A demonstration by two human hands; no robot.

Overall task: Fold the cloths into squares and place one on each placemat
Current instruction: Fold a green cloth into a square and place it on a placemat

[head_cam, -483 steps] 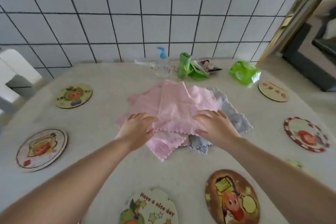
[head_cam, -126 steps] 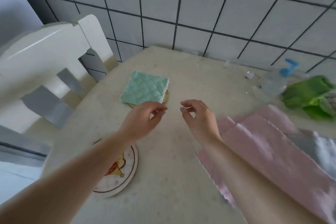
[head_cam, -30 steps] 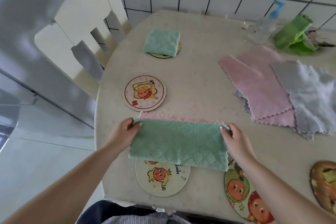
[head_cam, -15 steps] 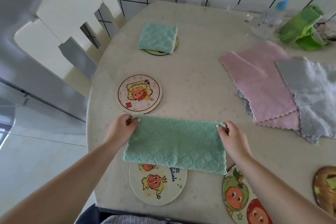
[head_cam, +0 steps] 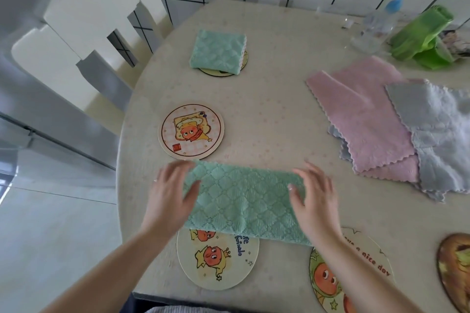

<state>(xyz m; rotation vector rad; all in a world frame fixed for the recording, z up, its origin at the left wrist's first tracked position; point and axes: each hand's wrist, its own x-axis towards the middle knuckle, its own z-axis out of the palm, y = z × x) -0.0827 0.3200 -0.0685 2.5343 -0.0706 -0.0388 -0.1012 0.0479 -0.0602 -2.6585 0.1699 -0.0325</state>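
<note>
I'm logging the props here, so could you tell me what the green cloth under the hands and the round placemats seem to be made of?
Green cloth: soft, matte, plush fabric, probably microfibre; quilted diamond pattern, fuzzy nap.
Round placemat: thin and stiff, likely printed card or coated board; smooth face with a cartoon print, flat edge.

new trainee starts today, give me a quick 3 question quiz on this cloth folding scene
1. True or false: a folded green cloth already lies on the far placemat.
2. The green strip between the left hand and right hand is: A) a square B) a long rectangle C) crumpled.
3. Which colour of cloth lies on top of the pink cloths?

Key: 1 true; 2 B; 3 grey, the grey cloth.
</note>
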